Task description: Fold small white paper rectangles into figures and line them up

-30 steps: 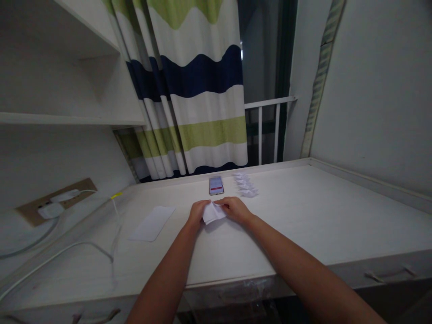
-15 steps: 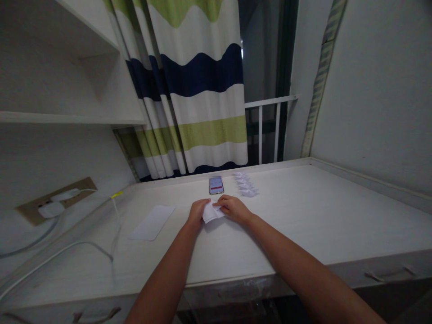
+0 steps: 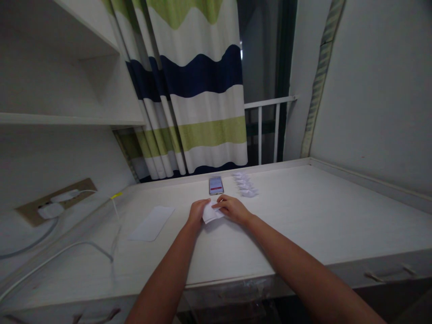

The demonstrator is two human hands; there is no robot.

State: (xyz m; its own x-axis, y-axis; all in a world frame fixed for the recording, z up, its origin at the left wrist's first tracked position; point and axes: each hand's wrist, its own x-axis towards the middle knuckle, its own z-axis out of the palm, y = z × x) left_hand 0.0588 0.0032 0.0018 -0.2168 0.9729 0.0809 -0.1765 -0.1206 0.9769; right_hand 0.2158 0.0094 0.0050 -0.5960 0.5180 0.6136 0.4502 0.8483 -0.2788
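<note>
Between my hands is a small piece of folded white paper (image 3: 211, 215), held just above or against the desk. My left hand (image 3: 197, 211) grips its left side, the thumb along the upper edge. On the right, my right hand (image 3: 234, 209) has its fingers bent onto the paper's upper right part, pinching or pressing a fold. The fingertips underneath are hidden. Just beyond the hands lies a phone (image 3: 216, 185) with its screen lit. Several small folded white paper pieces (image 3: 249, 192) sit in a row to the phone's right.
A stack or sheet of white paper (image 3: 152, 223) lies on the white desk (image 3: 303, 216) to the left. White cables (image 3: 84, 243) run from a wall socket (image 3: 57, 202) across the desk's left end. A striped curtain (image 3: 209, 108) hangs behind, and a shelf (image 3: 67, 119) juts out upper left.
My right fingers have shifted very slightly on the folded paper. Otherwise both hands and the things on the desk stay in place.
</note>
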